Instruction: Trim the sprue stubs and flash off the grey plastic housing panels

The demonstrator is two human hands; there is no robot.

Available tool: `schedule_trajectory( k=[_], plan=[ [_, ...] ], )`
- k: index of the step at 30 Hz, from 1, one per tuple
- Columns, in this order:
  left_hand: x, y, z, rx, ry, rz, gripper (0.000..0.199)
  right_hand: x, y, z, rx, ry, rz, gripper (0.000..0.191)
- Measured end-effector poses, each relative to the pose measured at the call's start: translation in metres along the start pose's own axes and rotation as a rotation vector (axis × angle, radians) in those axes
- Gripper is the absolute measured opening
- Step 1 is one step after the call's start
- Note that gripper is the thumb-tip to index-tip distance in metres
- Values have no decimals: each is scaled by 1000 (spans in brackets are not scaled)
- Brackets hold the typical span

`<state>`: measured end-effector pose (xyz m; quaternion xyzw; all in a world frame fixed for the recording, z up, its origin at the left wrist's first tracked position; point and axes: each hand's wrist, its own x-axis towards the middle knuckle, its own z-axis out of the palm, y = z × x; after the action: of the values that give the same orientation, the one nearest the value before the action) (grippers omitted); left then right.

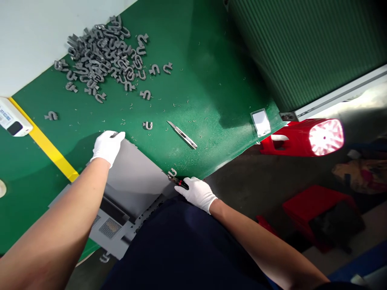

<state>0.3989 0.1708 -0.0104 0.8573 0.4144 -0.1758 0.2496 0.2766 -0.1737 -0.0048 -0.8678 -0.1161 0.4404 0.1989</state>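
Observation:
My left hand (pixel 107 148), in a white glove, rests at the upper edge of a grey metal sheet (pixel 134 173) and pinches a small dark object (pixel 114 135). My right hand (pixel 198 194), also gloved, grips a red-and-black handled tool (pixel 178 182) at the sheet's far corner. Its tip is next to a grey U-shaped metal part (pixel 172 172). A heap of similar U-shaped parts (pixel 102 54) lies at the upper left of the green work table (pixel 211 80). A utility knife (pixel 182 135) lies between my hands, beyond the sheet.
Small metal shavings are scattered over the green table. A yellow tape strip (pixel 50 147) runs along its left side, and a white device (pixel 13 119) sits on it. A green ribbed panel (pixel 302 44) stands at the upper right. Red stools (pixel 314 213) stand on the floor to the right.

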Motion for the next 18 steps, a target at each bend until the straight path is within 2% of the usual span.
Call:
schedule_trajectory(
  k=[4, 9, 18],
  plan=[
    [0, -1, 0, 12, 1, 2, 38, -3, -6, 3, -66, 37, 33, 51],
    [0, 0, 0, -4, 0, -3, 39, -1, -8, 7, -65, 3, 75, 63],
    [-2, 1, -1, 14, -1, -5, 41, 2, -3, 3, -91, -20, 34, 62]
  ],
)
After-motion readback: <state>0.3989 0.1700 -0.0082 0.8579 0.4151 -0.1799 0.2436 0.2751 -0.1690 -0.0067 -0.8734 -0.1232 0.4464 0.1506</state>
